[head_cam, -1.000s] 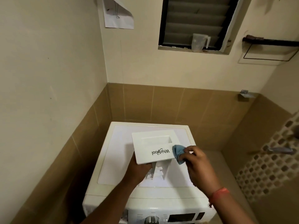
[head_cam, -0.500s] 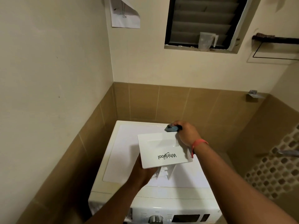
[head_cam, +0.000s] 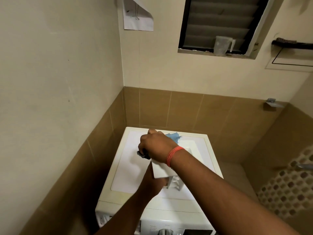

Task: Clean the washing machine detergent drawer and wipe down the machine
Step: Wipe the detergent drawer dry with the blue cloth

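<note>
Two hands are at work over one washing machine (head_cam: 128, 168), and I count one detergent drawer (head_cam: 166, 168), one blue cloth (head_cam: 173, 137) and one clear jug (head_cam: 221, 46) on the window ledge. My left hand (head_cam: 152, 182) grips the drawer from below, fingers closed on its underside, holding it tilted above the machine's white top. My right hand (head_cam: 155, 146) reaches across the drawer's front panel, fingers curled tight around the cloth, which sticks out at both ends of the fist. An orange band (head_cam: 174, 156) circles that wrist. Cream wall over brown tile boxes the machine in on the left and behind; to the right the floor lies open toward a mosaic wall.
</note>
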The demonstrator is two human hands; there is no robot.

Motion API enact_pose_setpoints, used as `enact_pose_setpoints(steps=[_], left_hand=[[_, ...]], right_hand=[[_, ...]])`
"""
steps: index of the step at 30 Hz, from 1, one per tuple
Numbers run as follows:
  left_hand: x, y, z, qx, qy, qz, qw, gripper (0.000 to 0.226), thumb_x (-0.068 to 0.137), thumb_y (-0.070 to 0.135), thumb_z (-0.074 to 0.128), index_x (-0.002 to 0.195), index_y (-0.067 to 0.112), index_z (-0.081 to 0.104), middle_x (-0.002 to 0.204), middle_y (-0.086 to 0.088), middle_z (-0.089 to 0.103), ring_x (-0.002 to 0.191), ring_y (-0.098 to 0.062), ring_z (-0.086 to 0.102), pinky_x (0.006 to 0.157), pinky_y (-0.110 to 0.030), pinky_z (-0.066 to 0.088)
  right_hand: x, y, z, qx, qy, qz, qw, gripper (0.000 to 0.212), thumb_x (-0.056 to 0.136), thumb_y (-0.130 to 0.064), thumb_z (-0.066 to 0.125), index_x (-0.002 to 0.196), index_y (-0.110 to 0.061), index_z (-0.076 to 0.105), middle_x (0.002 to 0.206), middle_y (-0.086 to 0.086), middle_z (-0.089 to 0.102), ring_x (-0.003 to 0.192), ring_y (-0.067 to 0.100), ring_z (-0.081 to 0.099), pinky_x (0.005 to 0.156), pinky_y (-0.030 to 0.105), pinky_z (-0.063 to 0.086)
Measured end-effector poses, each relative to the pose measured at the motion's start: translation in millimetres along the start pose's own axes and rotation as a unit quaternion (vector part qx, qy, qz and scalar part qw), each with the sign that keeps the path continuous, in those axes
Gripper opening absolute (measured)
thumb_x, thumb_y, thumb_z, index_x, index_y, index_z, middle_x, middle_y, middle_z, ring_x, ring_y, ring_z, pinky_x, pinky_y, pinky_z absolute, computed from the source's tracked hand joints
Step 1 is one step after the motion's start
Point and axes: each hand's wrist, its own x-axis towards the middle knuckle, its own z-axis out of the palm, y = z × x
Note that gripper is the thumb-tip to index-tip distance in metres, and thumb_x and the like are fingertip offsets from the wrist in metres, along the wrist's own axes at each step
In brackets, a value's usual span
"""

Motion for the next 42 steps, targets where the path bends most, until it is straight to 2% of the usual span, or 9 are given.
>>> enact_pose_setpoints(steps=[7, 9, 12, 14, 17, 22, 27, 37, 42], left_hand=[[-2, 4, 2, 0.004, -0.032, -0.060, 0.998, 0.037, 0.080, 0.009, 0.075, 0.104, 0.028, 0.054, 0.103, 0.008, 0.064, 0.081, 0.004, 0.063, 0.066, -0.009, 0.049], [-8, 17, -8, 0.104, -0.045, -0.022, 0.993, 0.027, 0.084, 0.000, 0.057, 0.100, 0.018, 0.046, 0.097, -0.002, 0.058, 0.084, -0.010, 0.060, 0.068, -0.022, 0.047], [13, 45, 27, 0.283, 0.013, -0.110, 0.953, 0.018, 0.083, 0.000, 0.047, 0.095, 0.011, 0.040, 0.086, -0.017, 0.043, 0.079, -0.023, 0.050, 0.067, -0.035, 0.046], [3, 8, -2, 0.205, -0.035, -0.071, 0.975, 0.027, 0.081, -0.001, 0.061, 0.097, 0.017, 0.050, 0.086, -0.022, 0.041, 0.079, -0.018, 0.052, 0.068, -0.028, 0.051], [-1, 4, 0, -0.020, -0.009, -0.032, 0.999, 0.043, 0.081, 0.005, 0.074, 0.105, 0.030, 0.049, 0.094, 0.009, 0.059, 0.081, -0.001, 0.059, 0.061, -0.011, 0.047], [9, 4, 7, -0.036, -0.033, 0.071, 0.996, 0.041, 0.084, -0.017, 0.061, 0.104, 0.018, 0.053, 0.097, 0.009, 0.064, 0.092, 0.001, 0.065, 0.074, -0.005, 0.046], [3, -5, 1, -0.095, -0.047, 0.112, 0.988, 0.044, 0.083, -0.016, 0.064, 0.121, 0.005, 0.060, 0.108, 0.008, 0.074, 0.104, -0.010, 0.068, 0.081, -0.018, 0.053], [7, 8, 3, -0.048, -0.018, 0.119, 0.992, 0.044, 0.081, -0.014, 0.064, 0.107, 0.020, 0.064, 0.097, 0.016, 0.072, 0.094, 0.010, 0.064, 0.074, -0.006, 0.046], [5, 3, 4, -0.046, -0.025, 0.121, 0.991, 0.041, 0.082, -0.011, 0.066, 0.116, 0.011, 0.064, 0.107, 0.010, 0.069, 0.096, 0.009, 0.064, 0.075, -0.006, 0.047]], right_hand=[[-38, -5, 11, -0.019, 0.026, -0.080, 0.996, 0.022, 0.085, -0.011, 0.062, 0.094, -0.027, 0.075, 0.091, -0.008, 0.062, 0.090, 0.022, 0.045, 0.066, 0.038, 0.050], [-49, -14, 12, -0.031, 0.012, -0.101, 0.994, 0.020, 0.086, -0.015, 0.061, 0.095, -0.025, 0.075, 0.092, -0.007, 0.063, 0.089, 0.021, 0.047, 0.069, 0.035, 0.049], [-58, -17, 10, -0.032, -0.003, -0.110, 0.993, 0.018, 0.085, -0.017, 0.064, 0.096, -0.025, 0.075, 0.094, -0.007, 0.063, 0.090, 0.021, 0.046, 0.068, 0.035, 0.049], [-49, -8, 9, -0.023, 0.004, -0.096, 0.995, 0.022, 0.082, -0.014, 0.066, 0.098, -0.027, 0.074, 0.094, -0.007, 0.062, 0.089, 0.021, 0.045, 0.065, 0.036, 0.050], [-23, 8, 4, -0.036, 0.016, -0.046, 0.998, 0.029, 0.083, -0.005, 0.061, 0.096, -0.027, 0.072, 0.097, -0.003, 0.062, 0.090, 0.025, 0.046, 0.067, 0.037, 0.050], [-2, 26, -2, 0.001, -0.011, 0.023, 1.000, 0.028, 0.091, -0.012, 0.055, 0.112, -0.022, 0.070, 0.103, 0.006, 0.063, 0.098, 0.031, 0.055, 0.078, 0.028, 0.043], [-48, 73, 2, 0.018, -0.016, 0.126, 0.992, 0.030, 0.093, -0.014, 0.053, 0.118, -0.021, 0.067, 0.102, 0.009, 0.063, 0.098, 0.030, 0.058, 0.077, 0.029, 0.039], [-144, 81, 31, 0.250, 0.093, 0.372, 0.889, 0.043, 0.082, 0.007, 0.047, 0.112, -0.017, 0.066, 0.102, 0.008, 0.064, 0.094, 0.028, 0.058, 0.075, 0.032, 0.043], [-156, 31, 56, 0.316, 0.249, 0.484, 0.777, 0.036, 0.091, 0.006, 0.042, 0.118, -0.008, 0.061, 0.113, 0.009, 0.060, 0.107, 0.026, 0.056, 0.086, 0.025, 0.039]])
